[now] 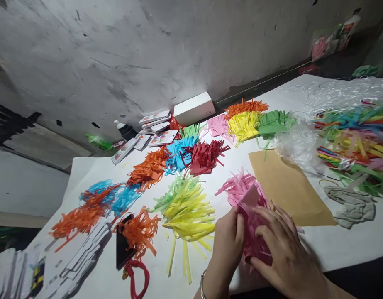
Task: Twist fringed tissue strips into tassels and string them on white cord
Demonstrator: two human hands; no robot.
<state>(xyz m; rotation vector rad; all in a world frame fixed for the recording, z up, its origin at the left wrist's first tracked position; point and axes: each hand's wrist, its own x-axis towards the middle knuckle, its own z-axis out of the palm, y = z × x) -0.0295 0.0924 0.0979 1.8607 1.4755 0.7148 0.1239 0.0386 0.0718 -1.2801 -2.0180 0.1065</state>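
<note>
Pink fringed tissue paper (252, 197) is between my two hands near the front of the table. My left hand (226, 234) pinches its folded edge between thumb and fingers. My right hand (284, 249) lies over the other side of the same paper, fingers bent and thumb against it. Some of the paper is hidden by my fingers. Behind it lies a bunch of loose pink strips (236, 187). To the left, a yellow fringe bundle (191, 207) rests against a pale green one (169, 197).
A brown paper sheet (287, 187) lies right of my hands, beside a grey cloth (350, 203) and multicoloured strips (359, 145). Left are orange fringe (141, 232) over a black phone (124, 245), and stacked white cards (79, 257). A white box (194, 109) stands by the wall.
</note>
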